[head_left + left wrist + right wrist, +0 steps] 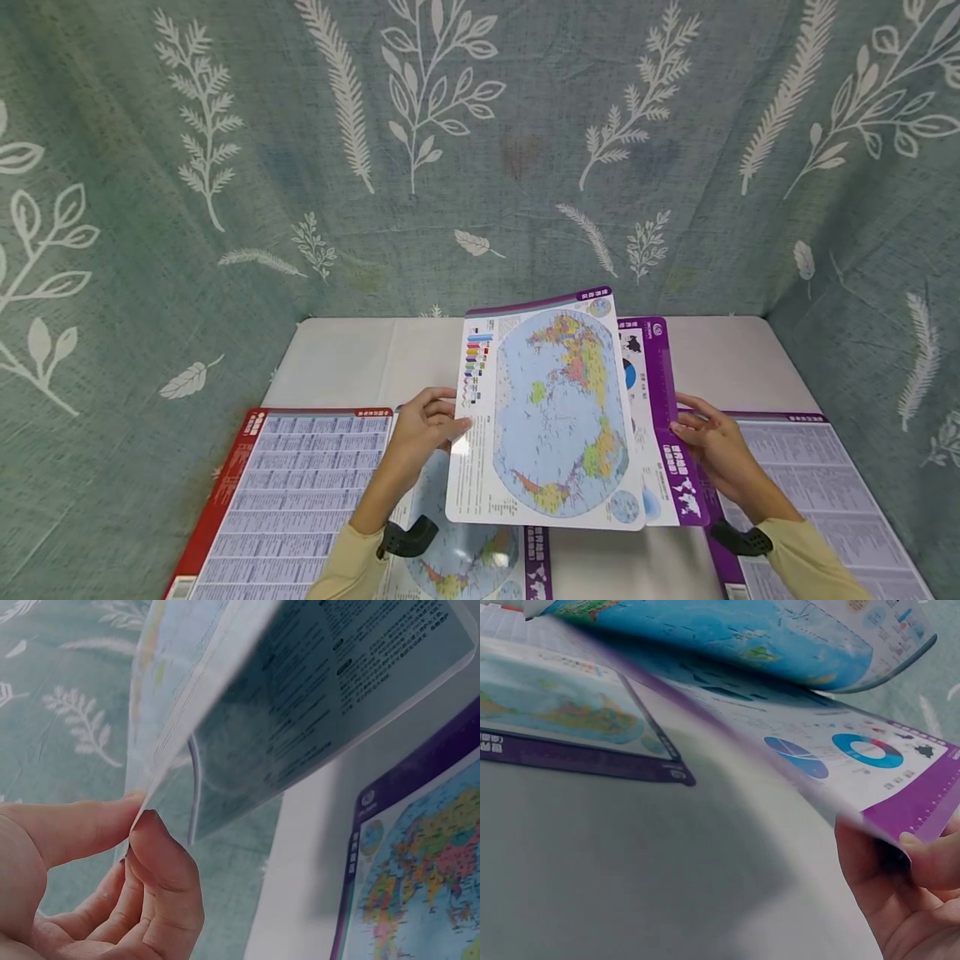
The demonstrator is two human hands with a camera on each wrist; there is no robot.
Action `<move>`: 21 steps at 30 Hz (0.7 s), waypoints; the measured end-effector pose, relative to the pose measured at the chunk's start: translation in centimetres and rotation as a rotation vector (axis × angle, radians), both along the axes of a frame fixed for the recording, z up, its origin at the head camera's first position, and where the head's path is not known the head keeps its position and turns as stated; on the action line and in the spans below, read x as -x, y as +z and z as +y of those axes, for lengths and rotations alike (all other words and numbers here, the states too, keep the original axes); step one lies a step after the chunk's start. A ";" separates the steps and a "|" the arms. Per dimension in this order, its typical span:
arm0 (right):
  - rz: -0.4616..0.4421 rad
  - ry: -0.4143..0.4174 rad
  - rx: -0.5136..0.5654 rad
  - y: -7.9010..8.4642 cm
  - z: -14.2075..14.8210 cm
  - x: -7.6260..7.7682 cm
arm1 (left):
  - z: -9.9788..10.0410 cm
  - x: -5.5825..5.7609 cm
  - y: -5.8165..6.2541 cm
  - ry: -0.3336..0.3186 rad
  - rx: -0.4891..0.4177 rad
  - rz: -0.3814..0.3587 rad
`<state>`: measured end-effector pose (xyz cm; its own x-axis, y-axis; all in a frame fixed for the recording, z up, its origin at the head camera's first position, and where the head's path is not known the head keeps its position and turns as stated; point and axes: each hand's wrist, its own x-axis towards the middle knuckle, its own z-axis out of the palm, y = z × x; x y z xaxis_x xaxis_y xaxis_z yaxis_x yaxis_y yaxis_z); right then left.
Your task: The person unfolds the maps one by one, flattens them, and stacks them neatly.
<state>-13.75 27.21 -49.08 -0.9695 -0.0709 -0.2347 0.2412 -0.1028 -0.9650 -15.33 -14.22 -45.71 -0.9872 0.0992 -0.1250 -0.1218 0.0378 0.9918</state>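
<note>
A glossy world map of two overlapping leaves is held up over the table. Its front leaf [558, 417] faces the head camera, with a blue oval map and colour flags. Behind it, to the right, shows a rear leaf [660, 392] with a broad purple border and charts. Whether the leaves are joined cannot be told. My left hand [423, 429] pinches the front leaf's left edge between thumb and index finger, clear in the left wrist view. At the purple border my right hand [712, 442] pinches the rear leaf. The right wrist view shows both leaves bowed apart.
On the white table [337, 358] lie a red-bordered text sheet [300, 492] at left, another purple-bordered world map [465, 558] in the middle, partly covered, and a purple-edged text sheet [817, 492] at right. Leaf-patterned green cloth [517, 183] hangs behind and along both sides.
</note>
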 end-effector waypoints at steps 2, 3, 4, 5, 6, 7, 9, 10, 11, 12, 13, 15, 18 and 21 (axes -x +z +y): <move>0.003 -0.003 -0.009 0.1 0.0 0.1 | -0.1 0.0 0.1 0.002 0.004 0.003; 0.006 -0.004 -0.015 0.1 0.1 0.1 | -0.1 0.0 0.2 0.004 0.005 0.004; 0.007 -0.006 -0.022 0.2 0.1 0.1 | -0.1 0.0 0.2 0.005 0.007 0.007; 0.008 -0.006 -0.030 0.2 0.1 0.1 | -0.2 0.0 0.2 0.007 0.007 0.009; 0.008 -0.009 -0.037 0.3 0.1 0.2 | -0.2 0.1 0.2 0.008 0.005 0.010; 0.005 -0.013 -0.041 0.3 0.1 0.3 | -0.3 0.1 0.2 0.009 0.000 0.010; 0.001 -0.019 -0.047 0.5 0.1 0.4 | -0.5 0.2 0.2 0.014 -0.005 0.011; -0.002 -0.022 -0.045 0.5 0.2 0.5 | -0.5 0.3 0.1 0.013 -0.006 0.015; -0.004 -0.026 -0.045 0.6 0.2 0.6 | -0.6 0.4 0.1 0.014 -0.006 0.019; -0.006 -0.029 -0.047 0.6 0.2 0.7 | -0.7 0.5 0.1 0.015 -0.007 0.020; -0.005 -0.031 -0.048 0.6 0.2 0.8 | -0.7 0.5 0.1 0.016 -0.005 0.022; -0.003 -0.031 -0.044 0.6 0.3 0.9 | -0.8 0.6 0.2 0.020 -0.005 0.026; 0.000 -0.035 -0.038 0.7 0.3 1.2 | -0.9 0.8 0.3 0.025 -0.011 0.023; 0.002 -0.040 -0.029 0.8 0.5 1.5 | -1.0 0.8 0.3 0.027 -0.007 0.021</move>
